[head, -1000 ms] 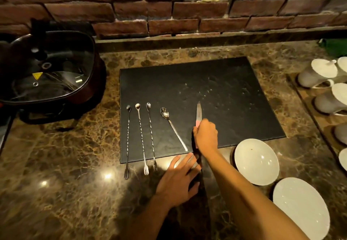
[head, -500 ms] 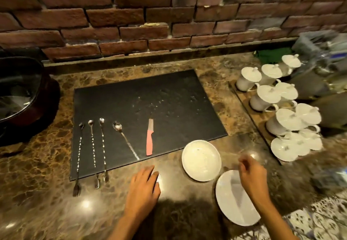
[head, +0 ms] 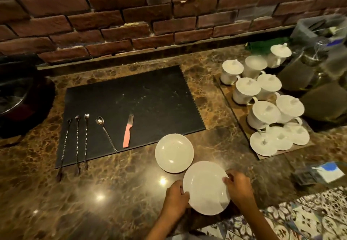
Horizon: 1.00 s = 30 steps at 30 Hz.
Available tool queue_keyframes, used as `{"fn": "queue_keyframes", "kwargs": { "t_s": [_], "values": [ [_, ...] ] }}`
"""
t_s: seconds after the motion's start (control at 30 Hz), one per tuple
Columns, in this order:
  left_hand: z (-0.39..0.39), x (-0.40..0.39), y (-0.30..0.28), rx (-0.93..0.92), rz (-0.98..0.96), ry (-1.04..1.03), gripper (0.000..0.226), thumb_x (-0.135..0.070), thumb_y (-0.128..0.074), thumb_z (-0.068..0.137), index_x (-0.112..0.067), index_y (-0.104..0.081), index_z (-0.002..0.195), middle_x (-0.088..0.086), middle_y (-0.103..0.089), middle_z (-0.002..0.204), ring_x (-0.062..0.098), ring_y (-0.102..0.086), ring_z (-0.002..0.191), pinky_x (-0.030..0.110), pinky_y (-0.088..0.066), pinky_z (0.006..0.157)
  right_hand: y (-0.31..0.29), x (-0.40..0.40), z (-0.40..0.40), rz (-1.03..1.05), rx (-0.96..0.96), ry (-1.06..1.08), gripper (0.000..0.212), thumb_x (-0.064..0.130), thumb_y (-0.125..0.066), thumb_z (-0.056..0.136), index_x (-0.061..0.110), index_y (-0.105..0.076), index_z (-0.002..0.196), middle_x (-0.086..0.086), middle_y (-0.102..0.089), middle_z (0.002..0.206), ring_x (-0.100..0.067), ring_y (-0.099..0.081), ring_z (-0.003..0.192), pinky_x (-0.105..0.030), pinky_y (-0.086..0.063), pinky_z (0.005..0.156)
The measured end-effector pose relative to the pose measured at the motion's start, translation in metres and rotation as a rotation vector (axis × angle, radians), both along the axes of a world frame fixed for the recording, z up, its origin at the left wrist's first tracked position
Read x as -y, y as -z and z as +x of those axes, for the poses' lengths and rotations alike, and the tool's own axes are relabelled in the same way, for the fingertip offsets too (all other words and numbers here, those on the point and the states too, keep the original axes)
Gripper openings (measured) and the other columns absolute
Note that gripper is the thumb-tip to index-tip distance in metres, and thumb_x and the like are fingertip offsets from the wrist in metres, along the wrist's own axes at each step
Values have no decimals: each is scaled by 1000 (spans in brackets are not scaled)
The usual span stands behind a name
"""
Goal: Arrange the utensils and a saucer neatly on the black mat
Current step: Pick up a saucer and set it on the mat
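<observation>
A black mat (head: 150, 98) lies on the marble counter. Along its near left part lie three long twisted bar spoons (head: 77, 142), a teaspoon (head: 105, 132) and a pink-handled knife (head: 128, 131). Two white saucers sit off the mat at the near right. The farther saucer (head: 174, 153) rests flat on the counter. The nearer saucer (head: 206, 187) is gripped at both rims: my left hand (head: 175, 198) on its left edge, my right hand (head: 239, 188) on its right edge.
A wooden tray (head: 242, 119) at the right holds several white lidded cups (head: 262, 114). A dark lidded pot (head: 16, 100) stands at the far left. Glass jars (head: 308, 70) crowd the far right, and a brick wall runs behind. A blue-white packet (head: 327, 172) lies near right.
My right hand let go of the knife on the mat and moved right to the nearer saucer. My left hand left the counter and took the saucer's other edge. The view shifted right.
</observation>
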<state>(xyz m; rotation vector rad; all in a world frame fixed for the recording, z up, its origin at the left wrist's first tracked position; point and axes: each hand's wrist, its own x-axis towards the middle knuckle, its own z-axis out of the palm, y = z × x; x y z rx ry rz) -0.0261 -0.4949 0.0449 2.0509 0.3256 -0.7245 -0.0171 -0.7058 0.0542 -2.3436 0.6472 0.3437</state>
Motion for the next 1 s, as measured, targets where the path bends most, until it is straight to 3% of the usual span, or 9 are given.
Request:
{"fn": "queue_keyframes", "kwargs": {
  "t_s": [0.07,0.17,0.3,0.4,0.57,0.7,0.8,0.87,1.0],
  "values": [
    [6,-3,-6,45,-13,-82,19,-6,-60,89,-24,-59,83,-10,-59,75,6,-53,67,10,-42,57,-6,-4,13,36,64,-37,8,8,-64,86,12,-70,90,0,-68,76,-4,-55,63,-20,-41,58],
    [25,-19,-15,118,19,-208,16,-1,-59,88,-14,-62,79,0,-58,70,18,-52,67,30,-50,65,-12,-21,44,71,105,-85,14,15,-64,87,12,-71,100,-6,-72,89,-13,-58,71,-25,-44,70],
    [55,-46,-22,228,125,-318,16,2,-57,88,-10,-63,79,-2,-52,65,17,-47,63,14,-37,52,-9,-55,88,108,150,-194,18,13,-62,88,10,-73,101,-8,-74,90,-16,-60,74,-26,-44,70],
    [65,-57,-23,267,154,-331,22,3,-54,89,-13,-63,76,-9,-54,62,4,-46,58,7,-38,51,-2,-72,107,122,162,-227,17,10,-60,86,12,-74,96,-5,-74,84,-14,-61,69,-26,-46,67],
    [71,-57,-19,305,114,-315,35,9,-53,85,-19,-60,65,-11,-55,62,-2,-41,55,9,-38,52,8,-77,119,111,153,-229,17,10,-60,85,11,-74,93,-4,-74,83,-11,-58,64,-24,-44,63],
    [76,-55,-17,313,103,-317,35,7,-56,85,-23,-64,69,-16,-55,54,-12,-51,53,8,-41,54,14,-74,120,136,145,-226,15,15,-62,88,13,-73,97,2,-70,82,-7,-61,65,-17,-45,56],
    [78,-57,-13,294,108,-317,31,5,-56,87,-18,-76,80,-21,-58,59,-9,-58,60,5,-43,59,21,-72,118,169,144,-214,11,19,-61,89,18,-71,94,7,-67,81,-3,-62,66,-8,-42,52],
    [80,-54,-10,227,77,-333,29,2,-54,89,-15,-77,92,-18,-69,76,-1,-65,74,5,-46,66,28,-72,121,191,88,-200,13,18,-58,91,12,-69,93,1,-68,81,-10,-62,68,-20,-47,58],
    [96,-51,-8,167,63,-359,25,-1,-53,90,-10,-77,89,-1,-76,85,19,-70,84,26,-56,71,31,-69,135,251,28,-175,18,13,-55,92,12,-64,76,-2,-63,69,-16,-59,65,-27,-44,59]
  ]
}}
